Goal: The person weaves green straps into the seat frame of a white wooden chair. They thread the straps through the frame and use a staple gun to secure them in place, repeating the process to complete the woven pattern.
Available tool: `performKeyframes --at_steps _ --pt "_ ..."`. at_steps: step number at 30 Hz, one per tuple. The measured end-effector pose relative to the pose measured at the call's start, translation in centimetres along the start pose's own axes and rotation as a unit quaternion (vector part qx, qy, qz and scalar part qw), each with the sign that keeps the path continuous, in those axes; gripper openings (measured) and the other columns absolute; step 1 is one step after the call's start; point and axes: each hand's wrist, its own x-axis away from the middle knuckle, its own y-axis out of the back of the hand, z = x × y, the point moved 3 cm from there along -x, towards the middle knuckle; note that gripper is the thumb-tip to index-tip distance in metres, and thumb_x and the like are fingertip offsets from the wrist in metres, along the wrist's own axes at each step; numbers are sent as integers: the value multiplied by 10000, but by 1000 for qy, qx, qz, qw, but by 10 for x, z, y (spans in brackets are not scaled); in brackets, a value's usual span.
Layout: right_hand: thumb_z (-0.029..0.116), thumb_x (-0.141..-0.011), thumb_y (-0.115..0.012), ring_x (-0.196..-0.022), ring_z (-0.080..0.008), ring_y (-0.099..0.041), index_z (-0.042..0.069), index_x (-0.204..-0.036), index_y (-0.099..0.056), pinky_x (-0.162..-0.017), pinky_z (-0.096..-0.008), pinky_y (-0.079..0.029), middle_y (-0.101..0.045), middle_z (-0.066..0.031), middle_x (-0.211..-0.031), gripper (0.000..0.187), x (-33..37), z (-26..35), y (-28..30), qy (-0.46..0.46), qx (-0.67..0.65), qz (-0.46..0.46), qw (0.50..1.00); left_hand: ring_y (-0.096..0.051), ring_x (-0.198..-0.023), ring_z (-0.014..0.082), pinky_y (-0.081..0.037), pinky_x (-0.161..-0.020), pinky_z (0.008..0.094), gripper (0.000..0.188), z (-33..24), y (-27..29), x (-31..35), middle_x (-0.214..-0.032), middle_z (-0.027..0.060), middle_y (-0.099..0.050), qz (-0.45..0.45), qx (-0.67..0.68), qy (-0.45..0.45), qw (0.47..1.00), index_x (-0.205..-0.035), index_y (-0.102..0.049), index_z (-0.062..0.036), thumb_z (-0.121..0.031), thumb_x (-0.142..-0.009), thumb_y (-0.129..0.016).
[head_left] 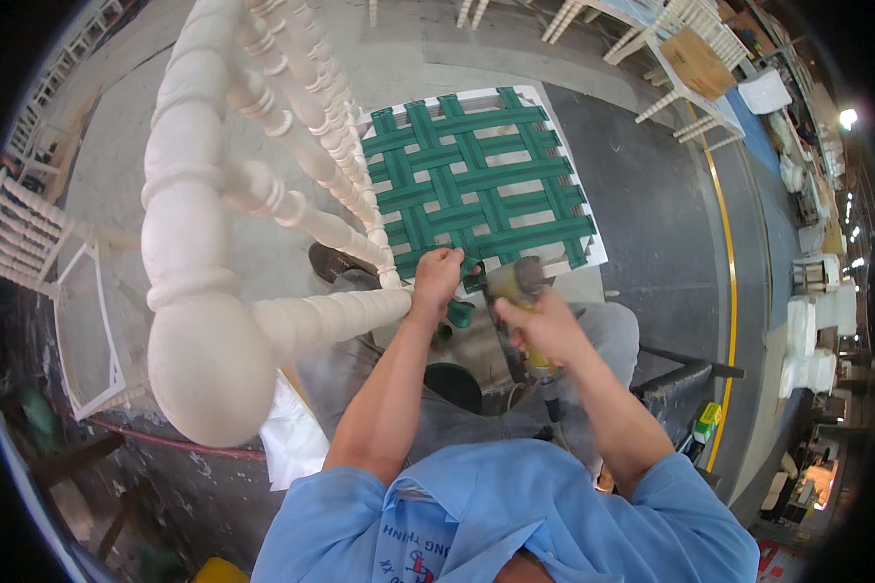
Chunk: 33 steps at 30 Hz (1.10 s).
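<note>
A white chair with turned spindles lies before me, its seat frame woven with green elastic webbing. At the near edge of the seat, my left hand is closed on the end of a green webbing strap, whose loose tail hangs below. My right hand grips a yellowish staple gun with an air hose at its base. The gun's nose is close to the seat edge, just right of my left hand; whether it touches is hidden.
Another unfinished white chair stands at the left. Several more white frames and a brown carton are at the far right. A dark bench beside my right knee has a green box near it. A yellow line crosses the floor.
</note>
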Motion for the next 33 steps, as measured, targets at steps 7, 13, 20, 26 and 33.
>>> performKeyframes --at_steps 7,13,20,26,33 --pt "245 -978 -724 -573 -122 -574 37 -1173 -597 -504 -285 -475 -607 -27 -884 312 126 7 144 69 -133 -170 974 -681 -737 169 -523 -682 338 317 2 -11 30 -871 56 -680 74 -89 -52 992 -1065 -699 20 -280 -994 -628" --pt "345 -942 -762 -654 -146 -608 69 -1181 -623 -555 -307 -512 -629 -37 -967 391 245 -124 295 -10 -147 -399 905 -709 -817 237 -569 -680 394 538 59 -44 65 -1032 180 -730 85 55 189 977 -1222 -572 -28 -500 -982 -666" --pt "375 -929 -775 -774 -202 -631 81 -1181 -635 -634 -359 -553 -632 -59 -1055 411 277 -290 342 -57 -412 -426 804 -658 -1105 220 -536 -941 532 513 65 -65 46 -1176 75 -713 -11 237 168 957 -1294 -635 -189 -520 -915 -738" --pt "432 -881 -815 -895 -207 -644 60 -1236 -641 -745 -392 -572 -653 -89 -1103 543 258 -346 354 -143 -417 -416 795 -631 -1150 271 -510 -975 565 618 58 -60 57 -1220 98 -692 -74 211 112 968 -1399 -575 -240 -522 -883 -763" --pt "265 -780 -775 -895 -364 -740 -9 -970 -744 -779 -463 -581 -744 -227 -997 335 359 -375 381 -351 137 -480 792 -604 -1197 318 -507 -1014 578 627 60 -47 97 -1230 112 -675 -67 213 211 952 -1398 -562 -187 -552 -909 -708"
